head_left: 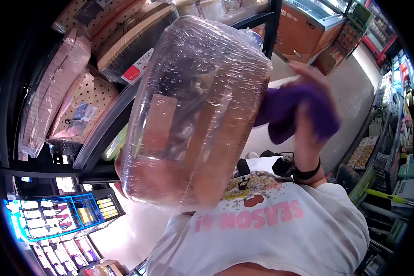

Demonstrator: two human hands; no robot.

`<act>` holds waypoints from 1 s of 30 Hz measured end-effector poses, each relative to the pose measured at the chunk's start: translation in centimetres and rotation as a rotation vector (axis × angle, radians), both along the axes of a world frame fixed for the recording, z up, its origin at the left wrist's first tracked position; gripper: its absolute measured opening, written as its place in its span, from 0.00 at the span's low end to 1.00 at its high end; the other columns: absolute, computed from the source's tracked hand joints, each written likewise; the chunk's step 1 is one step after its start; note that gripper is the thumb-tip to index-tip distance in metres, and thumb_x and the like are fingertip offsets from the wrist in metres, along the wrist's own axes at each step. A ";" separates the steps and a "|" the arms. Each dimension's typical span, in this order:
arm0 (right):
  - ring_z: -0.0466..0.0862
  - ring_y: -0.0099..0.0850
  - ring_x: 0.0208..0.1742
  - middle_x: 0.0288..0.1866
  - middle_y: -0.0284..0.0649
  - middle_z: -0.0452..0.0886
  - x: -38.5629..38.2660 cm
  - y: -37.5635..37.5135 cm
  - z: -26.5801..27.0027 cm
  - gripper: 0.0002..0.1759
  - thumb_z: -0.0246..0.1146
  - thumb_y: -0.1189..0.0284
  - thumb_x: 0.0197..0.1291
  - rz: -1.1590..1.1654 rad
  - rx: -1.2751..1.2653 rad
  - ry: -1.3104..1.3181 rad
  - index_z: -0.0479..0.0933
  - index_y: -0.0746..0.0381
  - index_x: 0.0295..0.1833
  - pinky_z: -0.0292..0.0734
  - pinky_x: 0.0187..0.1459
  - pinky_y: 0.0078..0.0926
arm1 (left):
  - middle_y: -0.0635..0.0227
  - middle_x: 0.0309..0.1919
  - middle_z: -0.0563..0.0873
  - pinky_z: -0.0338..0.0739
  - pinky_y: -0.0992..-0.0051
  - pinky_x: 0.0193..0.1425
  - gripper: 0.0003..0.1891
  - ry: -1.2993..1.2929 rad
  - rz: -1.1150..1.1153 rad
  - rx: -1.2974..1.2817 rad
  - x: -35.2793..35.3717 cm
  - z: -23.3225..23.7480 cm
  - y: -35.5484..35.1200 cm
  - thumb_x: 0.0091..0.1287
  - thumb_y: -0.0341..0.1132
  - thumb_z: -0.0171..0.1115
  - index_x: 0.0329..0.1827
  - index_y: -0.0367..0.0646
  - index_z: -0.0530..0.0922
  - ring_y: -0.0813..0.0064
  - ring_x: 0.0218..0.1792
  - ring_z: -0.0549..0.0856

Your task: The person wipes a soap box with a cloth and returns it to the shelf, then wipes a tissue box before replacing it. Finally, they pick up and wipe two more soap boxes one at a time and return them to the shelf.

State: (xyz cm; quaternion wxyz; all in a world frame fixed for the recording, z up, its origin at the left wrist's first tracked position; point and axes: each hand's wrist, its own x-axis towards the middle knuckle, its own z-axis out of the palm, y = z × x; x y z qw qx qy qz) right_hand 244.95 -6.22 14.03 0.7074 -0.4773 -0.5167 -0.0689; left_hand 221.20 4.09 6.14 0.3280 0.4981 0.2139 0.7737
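A large clear plastic box (pixel 188 115), wrapped in shiny film, is tilted close in front of me. My left hand (pixel 119 171) holds it at the lower left; the fingertips show past its edge, and the rest of the hand is blurred through the plastic. A tan flat piece shows through the box. To the right of the box, my right hand (pixel 312 76) grips a purple cloth (pixel 283 108) and is smeared by motion. The cloth's left end reaches the box's right side; whether it touches is hard to tell. A black band circles my right wrist.
At the upper left, a shelf (pixel 103 117) bears film-wrapped dotted packages (pixel 85 106) and a dark box (pixel 135 39) with a red-and-white label. An orange chest freezer (pixel 296 30) stands at the back. Stocked shelves (pixel 391 124) line the right; a blue wire rack (pixel 85 214) is lower left.
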 end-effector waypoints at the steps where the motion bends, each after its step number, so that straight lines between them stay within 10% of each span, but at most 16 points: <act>1: 0.81 0.25 0.36 0.40 0.38 0.82 0.6 0.1 0.1 0.20 0.65 0.73 0.51 -0.011 0.069 0.189 0.75 0.65 0.51 0.76 0.39 0.22 | 0.46 0.52 0.71 0.75 0.60 0.52 0.29 0.001 0.001 -0.004 0.0 -0.1 -0.1 0.66 0.41 0.52 0.66 0.44 0.50 0.55 0.47 0.77; 4: 0.82 0.33 0.42 0.44 0.43 0.80 3.3 0.8 1.2 0.17 0.63 0.71 0.55 -0.229 0.247 0.726 0.75 0.67 0.49 0.79 0.44 0.28 | 0.46 0.52 0.71 0.75 0.60 0.51 0.30 -0.005 0.009 -0.012 0.0 0.0 0.1 0.66 0.41 0.52 0.66 0.44 0.50 0.55 0.47 0.77; 10: 0.80 0.23 0.34 0.37 0.35 0.81 -0.2 1.3 2.9 0.13 0.66 0.75 0.52 -0.336 0.252 0.339 0.76 0.65 0.44 0.74 0.40 0.19 | 0.46 0.52 0.71 0.75 0.60 0.51 0.30 -0.002 0.024 -0.020 0.8 -0.2 0.2 0.66 0.41 0.52 0.66 0.44 0.50 0.55 0.47 0.77; 14: 0.82 0.35 0.48 0.42 0.42 0.82 -2.4 1.0 1.9 0.14 0.63 0.70 0.52 -0.057 0.007 -0.500 0.78 0.64 0.45 0.69 0.54 0.36 | 0.46 0.52 0.71 0.75 0.60 0.51 0.30 0.023 0.063 -0.036 1.4 -0.6 0.2 0.66 0.41 0.52 0.66 0.44 0.50 0.55 0.47 0.77; 20: 0.78 0.38 0.55 0.43 0.36 0.83 -3.2 0.4 1.5 0.16 0.46 0.68 0.63 0.639 0.008 -0.641 0.79 0.60 0.43 0.45 0.65 0.59 | 0.47 0.55 0.68 0.72 0.61 0.55 0.30 0.670 0.564 0.504 4.1 2.7 -0.7 0.66 0.40 0.54 0.66 0.44 0.50 0.56 0.52 0.74; 25: 0.57 0.66 0.66 0.66 0.41 0.65 -2.8 1.0 1.7 0.16 0.66 0.63 0.46 0.440 -0.217 -0.613 0.81 0.43 0.45 0.51 0.64 0.58 | 0.50 0.50 0.73 0.64 0.51 0.52 0.28 0.786 0.540 0.531 3.8 2.6 -1.0 0.64 0.47 0.53 0.62 0.46 0.54 0.53 0.46 0.76; 30: 0.64 0.49 0.66 0.63 0.46 0.69 0.1 3.5 -0.1 0.24 0.67 0.69 0.45 0.143 -0.137 -0.342 0.78 0.55 0.52 0.57 0.65 0.41 | 0.48 0.50 0.72 0.69 0.60 0.48 0.29 0.903 0.573 0.762 3.7 5.8 -1.5 0.65 0.47 0.52 0.64 0.44 0.54 0.56 0.45 0.76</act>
